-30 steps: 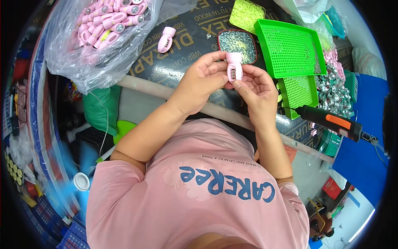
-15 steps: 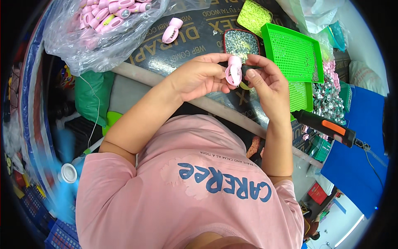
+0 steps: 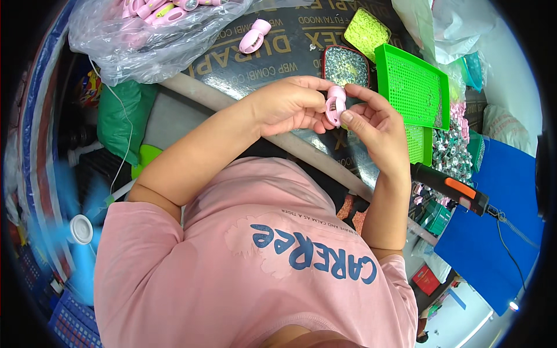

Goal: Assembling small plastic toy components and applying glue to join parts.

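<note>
A small pink plastic casing [image 3: 336, 107], with a rounded head and an oval hollow body, is held upright over the near edge of the table. My left hand [image 3: 288, 108] pinches it from the left, index finger at its head and thumb by the body. From the other side my right hand [image 3: 377, 123] closes on it, index fingertip at the head and thumb against the hollow. Small metallic-looking bits show inside the opening. Another pink casing [image 3: 255, 37] lies on the dark table, beyond my left hand. Just past my fingers stands a red-rimmed tray [image 3: 346, 68] of small grey and yellowish pieces.
A clear plastic bag [image 3: 130, 61] of pink casings sits far left. A tray of yellow-green pieces [image 3: 368, 33] and stacked green perforated trays [image 3: 413, 81] stand far right. A black and orange power screwdriver [image 3: 449, 188] extends beside my right forearm, near heaped metallic parts [image 3: 449, 153].
The casing has turned slightly, and my right thumb has come in against it. A dark bit and a yellow-green strip beside my right fingers no longer show. The whole view has shifted a little.
</note>
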A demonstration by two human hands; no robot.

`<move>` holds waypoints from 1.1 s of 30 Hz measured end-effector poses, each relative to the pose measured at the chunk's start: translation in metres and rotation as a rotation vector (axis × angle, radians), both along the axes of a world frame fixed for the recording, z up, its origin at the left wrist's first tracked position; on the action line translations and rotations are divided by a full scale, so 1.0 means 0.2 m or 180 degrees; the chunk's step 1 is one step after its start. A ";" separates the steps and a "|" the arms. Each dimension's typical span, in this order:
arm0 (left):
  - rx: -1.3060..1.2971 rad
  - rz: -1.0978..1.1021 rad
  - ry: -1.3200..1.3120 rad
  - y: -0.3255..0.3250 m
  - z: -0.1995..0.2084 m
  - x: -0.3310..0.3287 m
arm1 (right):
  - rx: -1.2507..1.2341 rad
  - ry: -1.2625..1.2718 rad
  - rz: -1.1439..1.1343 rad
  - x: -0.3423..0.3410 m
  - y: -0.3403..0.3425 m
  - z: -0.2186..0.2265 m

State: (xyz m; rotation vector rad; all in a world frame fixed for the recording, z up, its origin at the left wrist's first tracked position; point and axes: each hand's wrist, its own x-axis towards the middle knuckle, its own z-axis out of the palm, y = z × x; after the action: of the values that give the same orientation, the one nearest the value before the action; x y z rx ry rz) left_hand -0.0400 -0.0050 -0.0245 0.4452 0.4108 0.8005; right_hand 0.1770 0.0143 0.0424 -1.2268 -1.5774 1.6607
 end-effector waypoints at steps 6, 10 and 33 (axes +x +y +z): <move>-0.0004 0.0069 0.0168 -0.01 0.03 0.01 | -0.0090 0.0042 0.0035 -0.02 0.00 0.00; 0.0062 0.0119 0.0354 -0.02 0.04 0.01 | -0.0241 -0.0016 0.0038 -0.01 0.00 0.00; 0.0220 0.0259 -0.0200 -0.01 0.00 -0.12 | 0.2722 -0.1952 0.0010 0.13 -0.11 -0.17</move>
State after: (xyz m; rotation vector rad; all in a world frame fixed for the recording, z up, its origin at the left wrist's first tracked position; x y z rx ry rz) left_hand -0.0637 -0.0070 -0.0245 0.4688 0.3453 0.9073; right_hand 0.2038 -0.0081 0.0089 -1.2638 -2.2820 0.4392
